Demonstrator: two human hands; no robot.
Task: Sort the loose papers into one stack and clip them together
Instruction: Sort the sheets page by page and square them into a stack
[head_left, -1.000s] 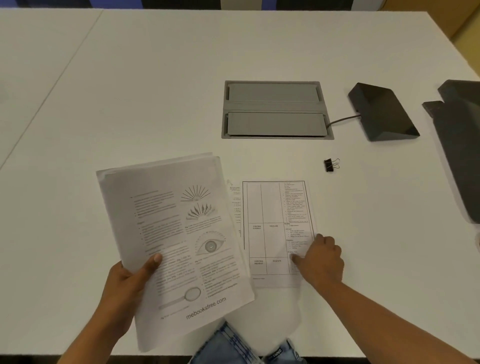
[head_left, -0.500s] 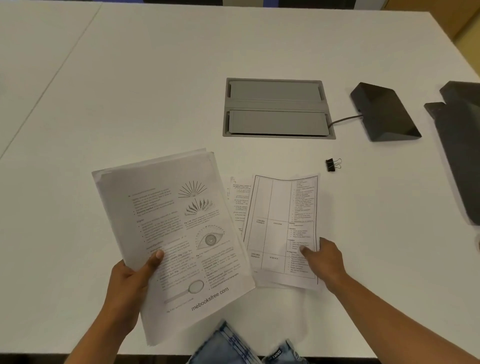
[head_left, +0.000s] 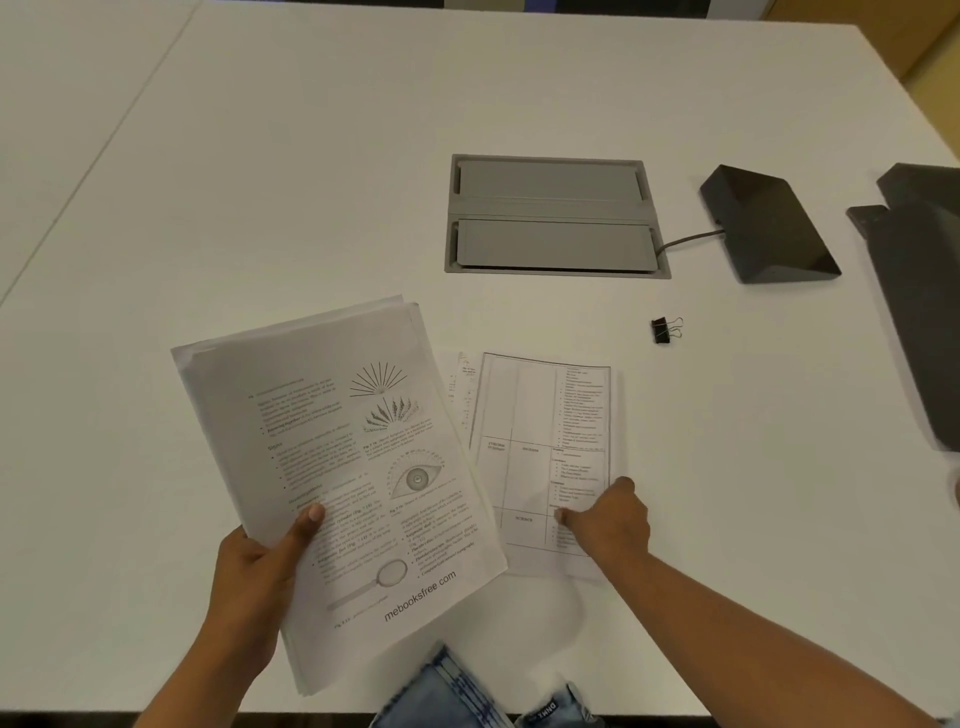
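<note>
My left hand (head_left: 254, 577) holds a stack of printed papers (head_left: 337, 467) above the table's near edge, thumb pressed on the top page with an eye diagram. To its right a sheet with a printed table (head_left: 540, 447) lies on the white table (head_left: 260, 182). My right hand (head_left: 608, 525) grips that sheet at its lower right corner. Another sheet (head_left: 460, 384) peeks out from under its left edge. A black binder clip (head_left: 665, 329) lies alone beyond the sheet, to the upper right.
A grey recessed cable hatch (head_left: 553, 215) is set in the table's middle. A black wedge-shaped device (head_left: 763, 223) with a cable sits right of it. A dark flat object (head_left: 919, 291) lies at the right edge. Blue jeans (head_left: 467, 691) show below the table edge.
My right hand first lifted the table sheet's corner and turned it, and the sheet now lies flatter, shifted slightly right. The held stack has barely moved.
</note>
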